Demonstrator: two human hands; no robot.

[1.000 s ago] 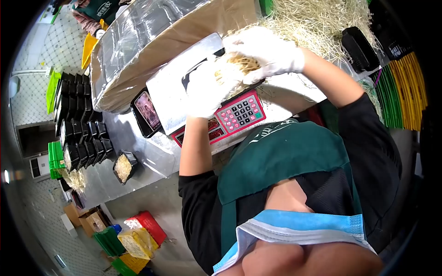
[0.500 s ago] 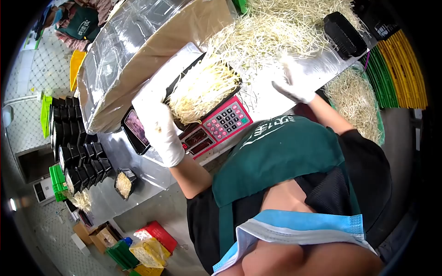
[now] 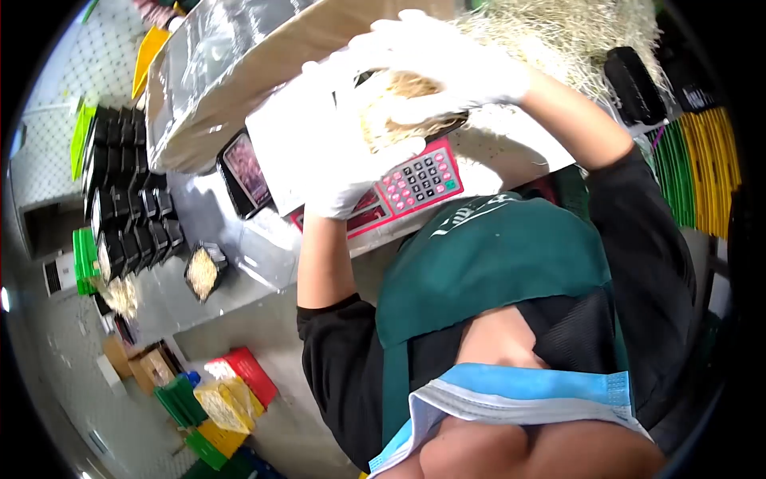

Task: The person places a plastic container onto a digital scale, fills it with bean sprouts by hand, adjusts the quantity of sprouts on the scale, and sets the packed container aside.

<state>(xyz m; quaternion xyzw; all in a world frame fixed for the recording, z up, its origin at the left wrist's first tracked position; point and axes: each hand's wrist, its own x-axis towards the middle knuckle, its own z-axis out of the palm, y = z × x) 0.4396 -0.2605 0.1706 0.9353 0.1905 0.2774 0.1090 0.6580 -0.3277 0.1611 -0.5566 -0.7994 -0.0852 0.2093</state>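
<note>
A heap of pale bean sprouts (image 3: 387, 132) fills a black tray (image 3: 458, 124), which sits on a scale with a red keypad panel (image 3: 421, 185). My left hand (image 3: 345, 156), in a white glove, is at the left side of the tray. Its thumb stretches along the near edge, apart from the fingers, which blur into glare. My right hand (image 3: 471, 68), gloved too, reaches over the far side of the sprouts with fingers extended and thumb across the heap. Together the hands cup the heap, hiding much of the tray.
Loose sprouts (image 3: 550, 40) are piled at the back right near a black container (image 3: 634, 84). Left of the scale lies a black-framed pinkish picture (image 3: 246, 169). Stacked black trays (image 3: 120, 203) and a small filled tray (image 3: 205, 271) are farther left. A plastic-covered box (image 3: 231, 104) stands behind.
My right hand has moved left from the tabletop to over the tray's sprouts. My left hand has shifted to the tray's near left, its thumb now along the near edge. The view has shifted.
</note>
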